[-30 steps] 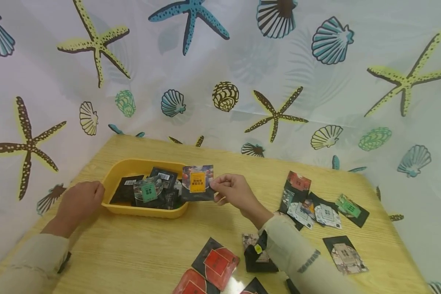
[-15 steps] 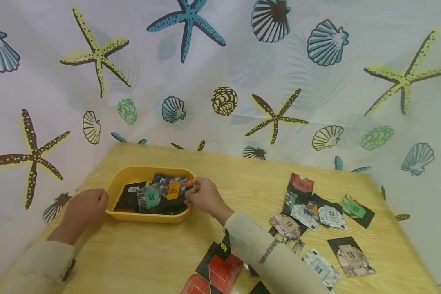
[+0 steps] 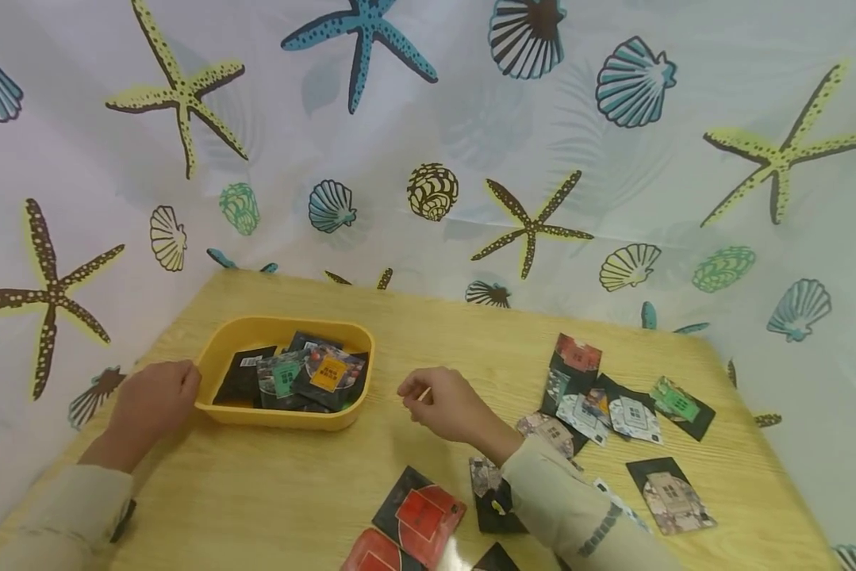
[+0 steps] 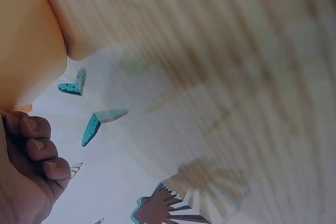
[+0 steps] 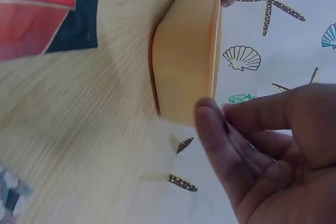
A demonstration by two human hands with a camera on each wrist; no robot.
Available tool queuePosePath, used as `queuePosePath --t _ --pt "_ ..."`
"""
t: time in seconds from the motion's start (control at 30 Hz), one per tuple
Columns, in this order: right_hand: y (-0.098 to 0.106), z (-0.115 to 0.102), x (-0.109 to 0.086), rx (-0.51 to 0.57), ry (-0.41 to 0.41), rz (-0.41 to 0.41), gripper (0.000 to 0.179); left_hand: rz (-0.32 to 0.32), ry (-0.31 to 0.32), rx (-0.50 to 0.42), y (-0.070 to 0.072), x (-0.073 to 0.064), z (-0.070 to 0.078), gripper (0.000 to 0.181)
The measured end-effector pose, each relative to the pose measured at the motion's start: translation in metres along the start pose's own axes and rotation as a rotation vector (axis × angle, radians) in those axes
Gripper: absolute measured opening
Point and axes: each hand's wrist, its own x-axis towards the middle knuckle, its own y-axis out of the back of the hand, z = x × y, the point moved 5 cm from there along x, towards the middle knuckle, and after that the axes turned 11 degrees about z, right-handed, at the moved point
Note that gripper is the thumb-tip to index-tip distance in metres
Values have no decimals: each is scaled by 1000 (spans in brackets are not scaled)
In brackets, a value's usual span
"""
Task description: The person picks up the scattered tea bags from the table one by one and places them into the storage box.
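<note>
A yellow plastic basket [image 3: 278,419] stands on the left of the table with several black sachets in it. On top lies a sachet with an orange label [image 3: 328,373], overlapping one with a green label [image 3: 282,378]. My left hand [image 3: 152,403] grips the basket's left rim with curled fingers, seen also beside the basket wall [image 4: 29,40] in the left wrist view. To the right of the basket, my right hand [image 3: 447,406] hovers over the table, holding nothing. Its thumb and index finger are loosely bent close together in the right wrist view.
Red-and-black sachets [image 3: 422,515] lie at the front middle. Several more sachets, among them a white-and-black one [image 3: 635,416], a green one [image 3: 685,404] and a beige one [image 3: 670,493], are spread on the right. A patterned cloth [image 3: 399,135] hangs behind the table.
My right hand carried the orange-label sachet left into the basket, let it go on the pile, and drew back to the right. My left hand stays at the rim.
</note>
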Motion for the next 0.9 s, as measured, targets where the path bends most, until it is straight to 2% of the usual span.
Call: queuePosePath --t 0.17,0.3,0.47,0.63,0.9 --pt "2 2 -16 -205 48 -77 17 9 2 -15 3 5 -2 44" --pt "-7 4 -34 -356 72 -154 18 6 21 -26 2 1 -2 44" --pt "-24 14 -54 -485 -5 -229 23 -17 8 -29 -5 -6 0 42" --pt "-29 20 -62 -573 -8 -239 43 -6 7 -17 -5 -7 2 42" --pt "-29 20 -65 -619 4 -224 63 13 11 3 -1 -4 -2 43"
